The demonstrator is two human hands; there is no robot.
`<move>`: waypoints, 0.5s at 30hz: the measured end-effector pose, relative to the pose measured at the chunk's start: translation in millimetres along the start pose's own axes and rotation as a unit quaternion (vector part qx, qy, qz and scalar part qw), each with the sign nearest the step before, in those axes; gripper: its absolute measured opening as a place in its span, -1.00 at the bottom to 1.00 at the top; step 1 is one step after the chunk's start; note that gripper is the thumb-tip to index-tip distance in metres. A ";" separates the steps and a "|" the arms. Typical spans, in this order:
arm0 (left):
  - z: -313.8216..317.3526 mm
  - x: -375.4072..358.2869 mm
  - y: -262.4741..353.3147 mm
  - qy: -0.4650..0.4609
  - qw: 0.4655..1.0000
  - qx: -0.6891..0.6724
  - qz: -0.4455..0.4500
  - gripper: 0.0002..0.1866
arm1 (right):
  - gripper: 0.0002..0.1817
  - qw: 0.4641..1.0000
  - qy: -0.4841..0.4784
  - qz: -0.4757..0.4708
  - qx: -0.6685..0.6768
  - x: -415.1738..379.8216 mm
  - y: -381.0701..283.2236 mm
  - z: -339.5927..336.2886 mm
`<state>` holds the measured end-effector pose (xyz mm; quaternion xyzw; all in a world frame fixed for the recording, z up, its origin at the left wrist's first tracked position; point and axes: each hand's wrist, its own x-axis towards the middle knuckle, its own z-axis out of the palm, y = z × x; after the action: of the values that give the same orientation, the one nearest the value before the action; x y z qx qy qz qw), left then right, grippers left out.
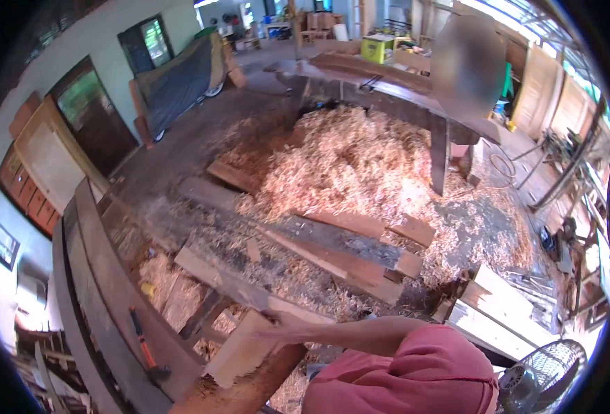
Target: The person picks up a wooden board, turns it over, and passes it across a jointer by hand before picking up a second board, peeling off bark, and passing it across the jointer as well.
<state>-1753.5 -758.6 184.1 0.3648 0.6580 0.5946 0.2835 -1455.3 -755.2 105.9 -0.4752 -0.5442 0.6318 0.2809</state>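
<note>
My right hand reaches in from the right below a pink sleeve. Its fingers and thumb grip the upper edge of a short, pale wooden board, which slants down to the left. Just below the board lies a brown, rough-edged surface that I cannot make out fully. My left hand does not show. To the left, a hammer with an orange and black handle rests on a long, dark plank.
A large heap of wood shavings lies beyond several loose planks on the floor. A workbench stands behind it. At lower right are a fan and pale boards. A covered motorcycle stands by the left wall.
</note>
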 end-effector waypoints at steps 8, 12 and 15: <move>184.9 -49.7 61.7 -0.128 0.988 -0.091 0.009 -0.30 | -0.05 0.947 0.225 -0.188 0.131 -160.5 50.3 -196.4; 304.3 -104.1 97.4 -0.179 0.973 -0.144 0.019 -0.30 | -0.17 0.852 0.255 -0.126 0.440 -219.0 96.8 -298.4; 398.1 -150.3 122.8 -0.206 0.959 -0.196 0.013 -0.30 | -0.27 0.780 0.319 -0.138 0.521 -259.2 154.3 -384.8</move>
<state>-1328.5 -649.0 244.0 0.4253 0.4508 0.6279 0.4709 -980.3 -857.9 51.8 -0.3506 -0.0710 0.5859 0.7272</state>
